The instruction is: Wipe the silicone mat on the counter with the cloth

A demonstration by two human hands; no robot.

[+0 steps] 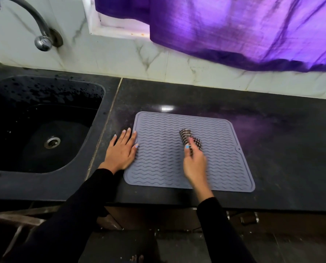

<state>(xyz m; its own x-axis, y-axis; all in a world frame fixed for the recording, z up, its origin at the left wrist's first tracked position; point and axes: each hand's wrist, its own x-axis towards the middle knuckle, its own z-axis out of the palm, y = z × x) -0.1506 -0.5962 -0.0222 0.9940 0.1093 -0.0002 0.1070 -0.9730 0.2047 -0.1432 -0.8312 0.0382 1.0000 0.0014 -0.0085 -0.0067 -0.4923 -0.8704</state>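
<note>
A grey silicone mat (219, 162) with wavy ridges lies flat on the dark counter (281, 149). My left hand (121, 149) lies flat with straight fingers at the mat's left edge, its thumb on the mat. My right hand (194, 164) is over the middle of the mat and grips a bunched black-and-white checked cloth (188, 138), which touches the ridges. The right hand and the cloth are blurred.
A black sink (40, 126) with a metal drain is set in the counter to the left, under a curved metal tap (42, 41). A purple curtain (234, 27) hangs over the marble-tiled wall behind. The counter's front edge runs just below the mat.
</note>
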